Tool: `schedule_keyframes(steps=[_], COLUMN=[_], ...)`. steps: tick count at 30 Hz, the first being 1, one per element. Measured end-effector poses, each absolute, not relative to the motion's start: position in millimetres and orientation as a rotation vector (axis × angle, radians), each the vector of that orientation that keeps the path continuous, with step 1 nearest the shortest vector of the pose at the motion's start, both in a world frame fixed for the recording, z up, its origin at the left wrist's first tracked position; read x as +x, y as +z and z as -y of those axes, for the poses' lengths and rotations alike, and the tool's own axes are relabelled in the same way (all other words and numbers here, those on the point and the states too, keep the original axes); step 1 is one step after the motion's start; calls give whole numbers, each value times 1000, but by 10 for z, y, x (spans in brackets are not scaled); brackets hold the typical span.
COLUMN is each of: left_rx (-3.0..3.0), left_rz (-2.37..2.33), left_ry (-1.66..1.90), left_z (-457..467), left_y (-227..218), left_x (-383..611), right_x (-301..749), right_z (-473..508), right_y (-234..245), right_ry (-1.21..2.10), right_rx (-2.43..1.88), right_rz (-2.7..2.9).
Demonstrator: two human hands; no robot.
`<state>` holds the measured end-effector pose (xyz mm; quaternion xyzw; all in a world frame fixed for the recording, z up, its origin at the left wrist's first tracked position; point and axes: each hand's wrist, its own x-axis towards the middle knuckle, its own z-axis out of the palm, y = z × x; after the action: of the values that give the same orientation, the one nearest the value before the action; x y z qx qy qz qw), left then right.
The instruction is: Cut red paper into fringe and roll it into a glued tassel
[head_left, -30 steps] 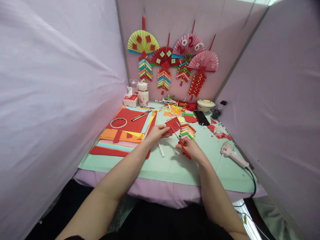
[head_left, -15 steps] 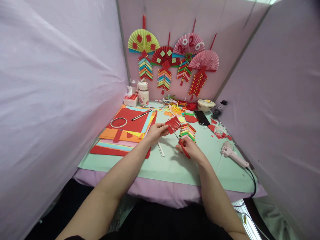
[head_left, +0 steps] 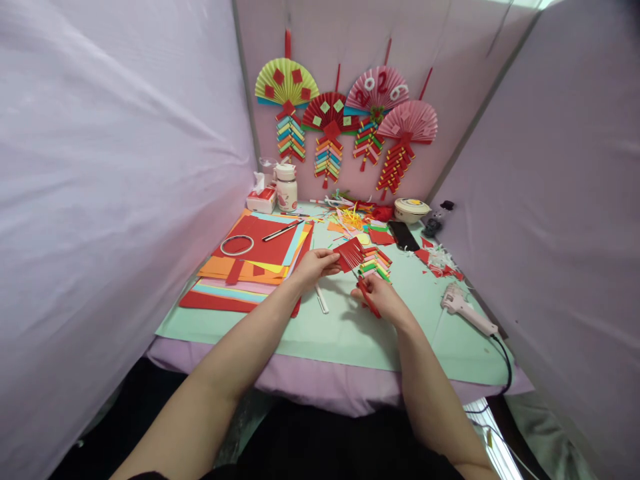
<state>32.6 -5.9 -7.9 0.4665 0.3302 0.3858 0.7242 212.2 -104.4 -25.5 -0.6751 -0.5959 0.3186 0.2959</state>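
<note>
Between the fingers of my left hand (head_left: 320, 263) is a piece of red paper (head_left: 350, 255), its right part cut into a fringe of thin strips. My right hand (head_left: 379, 296) grips red-handled scissors (head_left: 369, 299), whose blades point up and left at the paper's lower edge. Just behind the scissors lies a chevron of rolled paper tubes (head_left: 376, 265) in red, pink, green and yellow. A white pen (head_left: 321, 299) rests on the table below my left hand.
Stacked coloured paper (head_left: 260, 243) carries a tape ring (head_left: 237, 245) and a utility knife (head_left: 281, 231) at left. A glue gun (head_left: 467, 310) lies right, near paper scraps (head_left: 443, 260) and a phone (head_left: 403, 236). A bottle (head_left: 287, 189) and lidded bowl (head_left: 411, 209) stand behind; paper fans (head_left: 377, 90) hang above.
The red paper in my left hand has shifted slightly to the right and turned a little. The scissors' blades now show less beside the paper; my right hand stays almost in place.
</note>
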Motion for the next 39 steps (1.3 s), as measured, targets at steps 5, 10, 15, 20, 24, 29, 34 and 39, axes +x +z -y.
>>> schedule_keyframes(steps=[5,10,15,20,24,29,34,39], left_rx=[1037,1009,987,977,950,878,720,689], left_rz=[-716,-715,-725,-740,-736,-773,-787,-799], left_ry=[849,848,852,891,963,1091,1276,1261], left_z=[39,50,66,78,51,-50,-124,-144], left_y=[-109,-94,-77,-68,-84,-140,-153,-148], left_x=[327,332,343,352,351,336,302,289], right_x=[2131,2161,2172,2156,2160,2175,2154,2130], right_z=[1042,1033,1030,1051,1058,1089,1168,1070], right_y=[-247,-280,-300,-287,-289,-300,-193,-94], right_ry=[830,809,783,826,854,904,1035,957], right_rx=[-1791,-1796,-1775,-1748,-1717,-1679,-1596,-1577], right_rz=[1596,1588,1598,1601,1626,1593,1491,1383])
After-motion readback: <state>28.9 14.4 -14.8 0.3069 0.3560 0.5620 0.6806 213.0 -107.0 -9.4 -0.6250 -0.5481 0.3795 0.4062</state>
